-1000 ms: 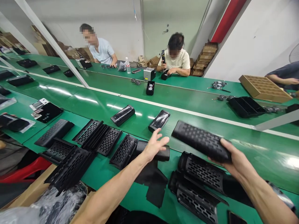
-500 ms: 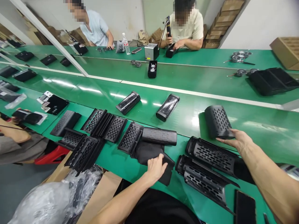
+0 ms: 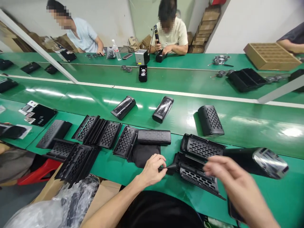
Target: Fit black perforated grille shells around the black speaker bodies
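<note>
My left hand (image 3: 153, 169) pinches the corner of a black cloth sheet (image 3: 144, 153) lying on the green bench edge, just below a black speaker body (image 3: 154, 136). My right hand (image 3: 228, 177) hovers, fingers curled and a bit blurred, over two perforated black shells (image 3: 199, 160) at the near right; nothing shows in it. A perforated black cover (image 3: 210, 120) rests on the conveyor belt (image 3: 249, 126) beyond them. A dark cylinder with a shiny end (image 3: 258, 160) lies right of the shells.
Several perforated black grilles (image 3: 102, 134) line the bench to the left. Two wrapped speakers (image 3: 162, 109) sit on the belt. A plastic-lined cardboard box (image 3: 59, 202) stands at lower left. Other people work across the line, near a black tray (image 3: 247, 79) and a cardboard divider tray (image 3: 270, 55).
My right hand set the perforated cover on the belt, let go and drew back over the shells. My left hand came down from the speaker body and pinched the cloth sheet.
</note>
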Tool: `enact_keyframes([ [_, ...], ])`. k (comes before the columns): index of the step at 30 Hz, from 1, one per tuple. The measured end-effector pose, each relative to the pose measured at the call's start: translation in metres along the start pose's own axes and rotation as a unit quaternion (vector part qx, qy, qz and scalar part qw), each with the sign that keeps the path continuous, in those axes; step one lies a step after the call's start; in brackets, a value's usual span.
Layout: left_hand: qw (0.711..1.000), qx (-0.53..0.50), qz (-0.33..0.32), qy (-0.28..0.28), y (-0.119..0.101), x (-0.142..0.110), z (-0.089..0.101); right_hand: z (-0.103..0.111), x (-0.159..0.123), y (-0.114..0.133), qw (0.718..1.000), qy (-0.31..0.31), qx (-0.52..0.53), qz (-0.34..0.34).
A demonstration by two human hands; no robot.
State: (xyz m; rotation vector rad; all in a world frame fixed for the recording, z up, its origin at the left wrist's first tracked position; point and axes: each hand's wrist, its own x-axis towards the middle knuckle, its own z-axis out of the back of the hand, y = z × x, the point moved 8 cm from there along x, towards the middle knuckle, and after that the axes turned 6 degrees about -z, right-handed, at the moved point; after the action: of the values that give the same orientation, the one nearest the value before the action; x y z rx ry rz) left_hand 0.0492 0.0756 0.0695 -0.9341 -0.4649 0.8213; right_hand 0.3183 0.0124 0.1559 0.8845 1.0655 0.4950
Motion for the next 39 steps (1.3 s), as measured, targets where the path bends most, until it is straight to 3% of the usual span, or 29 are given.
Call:
enact_keyframes([
  [3, 0.974, -0.224, 0.043, 0.007, -0.025, -0.001, 0.009, -0.059, -0.025, -0.036, 0.989, 0.123, -0.049, 0.065],
  [6, 0.924, -0.373, 0.084, 0.0, -0.042, 0.0, 0.009, -0.09, -0.027, -0.06, 0.971, 0.191, -0.071, 0.122],
  [9, 0.883, -0.457, 0.087, -0.059, -0.046, 0.006, 0.01, -0.084, -0.025, -0.073, 0.971, 0.217, -0.038, 0.096],
  [12, 0.856, -0.501, 0.098, -0.087, -0.042, 0.016, 0.0, -0.047, -0.022, -0.082, 0.985, 0.166, -0.004, 0.038],
  [14, 0.877, -0.464, 0.096, -0.086, -0.038, 0.025, -0.013, -0.016, -0.018, -0.087, 0.996, 0.087, -0.021, 0.024],
  [16, 0.917, -0.379, 0.088, -0.082, -0.033, 0.035, -0.029, 0.015, -0.011, -0.091, 0.997, -0.032, -0.066, 0.027],
  [19, 0.961, -0.251, 0.079, -0.084, -0.024, 0.047, -0.058, 0.048, -0.003, -0.096, 0.97, -0.207, -0.125, 0.025],
  [21, 0.974, -0.19, 0.082, -0.091, -0.017, 0.053, -0.075, 0.057, 0.003, -0.1, 0.956, -0.264, -0.128, 0.027],
  [27, 0.982, -0.111, 0.104, -0.109, 0.0, 0.059, -0.092, 0.058, 0.023, -0.106, 0.939, -0.272, -0.199, 0.068],
  [34, 0.988, -0.091, 0.08, -0.099, -0.001, 0.071, -0.082, 0.063, 0.04, -0.112, 0.934, -0.259, -0.227, 0.09],
  [39, 0.992, -0.067, 0.052, -0.098, -0.007, 0.067, -0.074, 0.069, 0.038, -0.127, 0.938, -0.262, -0.217, 0.07],
])
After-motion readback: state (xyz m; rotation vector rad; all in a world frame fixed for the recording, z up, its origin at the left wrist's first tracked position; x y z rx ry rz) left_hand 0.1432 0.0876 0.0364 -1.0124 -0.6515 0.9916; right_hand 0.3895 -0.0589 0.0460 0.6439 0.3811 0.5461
